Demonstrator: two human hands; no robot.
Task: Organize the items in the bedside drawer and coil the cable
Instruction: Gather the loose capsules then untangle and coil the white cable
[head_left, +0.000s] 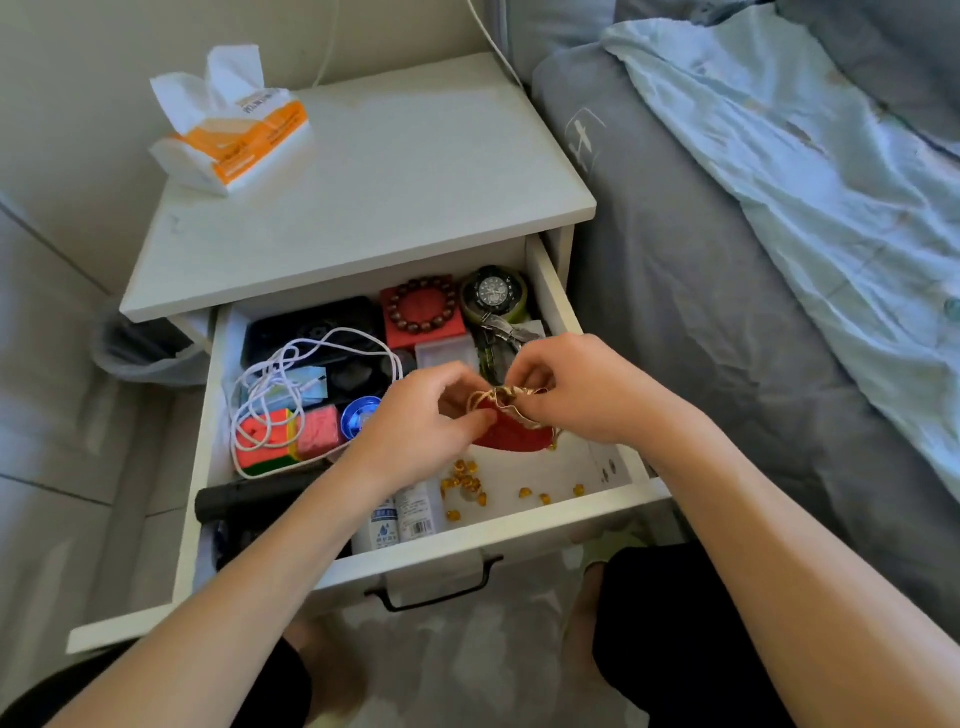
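Observation:
The white bedside drawer (550, 291) stands pulled out. Above its right half, my left hand (421, 421) and my right hand (576, 384) both pinch the gold-trimmed mouth of a small red pouch (511, 434). Several loose amber beads (462, 483) lie on the drawer floor below it. A tangled white cable (280, 384) sprawls over a colourful puzzle cube (265, 441) and a black case (311, 327) on the left. At the back sit a bead bracelet on a red box (423, 314) and a wristwatch (493, 293).
A black cylinder (249, 499) and white bottles (400, 519) lie at the drawer's front. A tissue pack (234, 130) sits on the nightstand top. The grey bed (701, 291) borders the right side, and a bin (140, 348) stands at the left.

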